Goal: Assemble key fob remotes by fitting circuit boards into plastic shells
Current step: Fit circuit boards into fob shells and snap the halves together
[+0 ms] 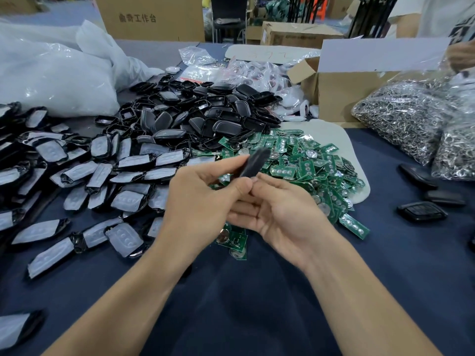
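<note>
My left hand (203,199) pinches a black key fob shell (254,163) between thumb and fingers, blurred by motion, above the table's middle. My right hand (280,211) lies palm up just under it, its fingertips touching the shell's lower end. Behind both hands spreads a heap of green circuit boards (303,163) with coin cells, partly on a pale foam sheet (331,134). A pile of empty black shells (200,114) sits farther back. Shell halves with grey rubber button pads (108,173) cover the left side.
Three closed black fobs (424,199) lie at the right. Bags of metal key rings (416,124) and a cardboard box (344,88) stand at the back right, white plastic bags (51,73) at the back left. Dark blue cloth (244,304) covers the table near me. Another person's hand (461,56) is at the far right.
</note>
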Action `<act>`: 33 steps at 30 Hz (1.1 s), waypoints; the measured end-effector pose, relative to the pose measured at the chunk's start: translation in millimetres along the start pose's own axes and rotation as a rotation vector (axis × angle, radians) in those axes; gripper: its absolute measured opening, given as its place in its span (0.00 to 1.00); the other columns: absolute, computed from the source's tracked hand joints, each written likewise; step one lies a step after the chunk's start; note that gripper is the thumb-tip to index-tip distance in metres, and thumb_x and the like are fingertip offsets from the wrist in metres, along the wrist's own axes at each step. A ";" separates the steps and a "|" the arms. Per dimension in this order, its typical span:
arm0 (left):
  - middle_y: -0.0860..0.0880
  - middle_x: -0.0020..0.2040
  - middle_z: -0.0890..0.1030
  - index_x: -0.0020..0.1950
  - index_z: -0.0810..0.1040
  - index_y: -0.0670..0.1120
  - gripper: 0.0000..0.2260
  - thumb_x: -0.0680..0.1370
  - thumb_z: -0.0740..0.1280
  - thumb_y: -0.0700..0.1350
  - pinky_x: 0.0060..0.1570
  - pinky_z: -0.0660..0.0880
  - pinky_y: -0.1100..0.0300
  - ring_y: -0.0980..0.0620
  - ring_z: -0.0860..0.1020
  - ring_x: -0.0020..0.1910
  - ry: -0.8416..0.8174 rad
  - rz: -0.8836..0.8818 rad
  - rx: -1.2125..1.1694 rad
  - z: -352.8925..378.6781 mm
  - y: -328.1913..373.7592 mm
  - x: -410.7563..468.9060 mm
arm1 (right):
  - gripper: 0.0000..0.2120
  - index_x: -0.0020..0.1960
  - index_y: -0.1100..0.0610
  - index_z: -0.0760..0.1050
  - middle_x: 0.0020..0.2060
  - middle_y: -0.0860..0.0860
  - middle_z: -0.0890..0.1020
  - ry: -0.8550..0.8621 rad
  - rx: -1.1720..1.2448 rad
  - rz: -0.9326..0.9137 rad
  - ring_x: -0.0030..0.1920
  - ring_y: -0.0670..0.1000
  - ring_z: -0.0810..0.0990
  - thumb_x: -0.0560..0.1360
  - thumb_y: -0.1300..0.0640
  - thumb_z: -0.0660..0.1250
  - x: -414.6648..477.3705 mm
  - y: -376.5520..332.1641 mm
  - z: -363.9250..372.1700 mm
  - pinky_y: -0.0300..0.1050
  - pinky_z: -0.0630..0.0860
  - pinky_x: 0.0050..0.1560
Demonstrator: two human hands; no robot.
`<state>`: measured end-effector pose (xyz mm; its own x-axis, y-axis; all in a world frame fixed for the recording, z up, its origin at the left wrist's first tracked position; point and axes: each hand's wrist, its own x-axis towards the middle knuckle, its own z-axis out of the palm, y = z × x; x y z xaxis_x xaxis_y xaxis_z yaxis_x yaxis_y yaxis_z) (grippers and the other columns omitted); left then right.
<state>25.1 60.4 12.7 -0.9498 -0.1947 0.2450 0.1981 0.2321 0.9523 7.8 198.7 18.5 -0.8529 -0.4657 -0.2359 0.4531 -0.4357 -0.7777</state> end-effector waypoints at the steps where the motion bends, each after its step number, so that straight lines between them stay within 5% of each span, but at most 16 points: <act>1: 0.61 0.50 0.87 0.55 0.87 0.61 0.17 0.75 0.76 0.38 0.52 0.83 0.61 0.60 0.86 0.51 0.022 0.010 0.019 1.0 1.4 -1.8 | 0.11 0.46 0.62 0.80 0.36 0.57 0.85 -0.009 -0.035 -0.006 0.35 0.54 0.87 0.83 0.67 0.60 0.1 0.5 -0.1 0.46 0.84 0.36; 4: 0.64 0.50 0.86 0.55 0.82 0.70 0.20 0.75 0.76 0.43 0.55 0.82 0.56 0.56 0.85 0.54 0.104 0.093 0.161 2.3 5.4 -5.6 | 0.12 0.45 0.60 0.82 0.36 0.56 0.84 0.102 -0.248 -0.151 0.34 0.52 0.83 0.78 0.72 0.64 1.3 1.0 -3.5 0.42 0.80 0.33; 7: 0.69 0.46 0.85 0.50 0.80 0.76 0.25 0.72 0.81 0.44 0.55 0.79 0.64 0.60 0.83 0.54 0.147 0.151 0.266 0.9 10.3 -7.5 | 0.13 0.46 0.59 0.81 0.35 0.52 0.81 0.175 -0.253 -0.284 0.34 0.48 0.77 0.75 0.76 0.66 3.0 0.9 -9.1 0.37 0.74 0.32; 12: 0.68 0.44 0.85 0.48 0.85 0.69 0.20 0.68 0.83 0.45 0.50 0.77 0.71 0.64 0.84 0.50 0.176 0.164 0.243 -1.2 5.3 -6.8 | 0.13 0.48 0.60 0.79 0.35 0.51 0.81 0.099 -0.049 -0.249 0.34 0.45 0.78 0.76 0.76 0.65 3.3 -0.6 -11.1 0.36 0.76 0.34; 17: 0.66 0.48 0.85 0.51 0.84 0.70 0.18 0.68 0.81 0.50 0.54 0.76 0.69 0.58 0.83 0.54 0.169 0.249 0.250 -0.2 6.0 -7.3 | 0.16 0.46 0.59 0.81 0.34 0.53 0.81 0.108 -0.196 -0.361 0.34 0.50 0.74 0.75 0.78 0.64 4.6 3.3 -13.8 0.39 0.75 0.36; 23: 0.65 0.46 0.86 0.48 0.86 0.63 0.20 0.69 0.81 0.37 0.56 0.73 0.70 0.56 0.81 0.55 0.104 0.277 0.147 0.4 4.8 -3.4 | 0.14 0.42 0.54 0.82 0.32 0.49 0.82 0.165 -0.456 -0.603 0.32 0.47 0.78 0.64 0.72 0.67 6.1 2.5 -13.9 0.40 0.77 0.36; 33: 0.60 0.44 0.87 0.47 0.87 0.58 0.18 0.69 0.80 0.34 0.55 0.74 0.69 0.58 0.81 0.53 0.061 0.245 0.090 -1.2 5.7 -2.3 | 0.14 0.41 0.56 0.81 0.33 0.51 0.83 0.170 -0.584 -0.699 0.34 0.48 0.81 0.68 0.75 0.73 5.6 1.4 -17.9 0.49 0.78 0.37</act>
<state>28.7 61.1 17.8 -0.8594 -0.1785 0.4792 0.3952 0.3629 0.8439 -1.0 209.3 5.7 -0.9306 -0.1045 0.3508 -0.3416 -0.0963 -0.9349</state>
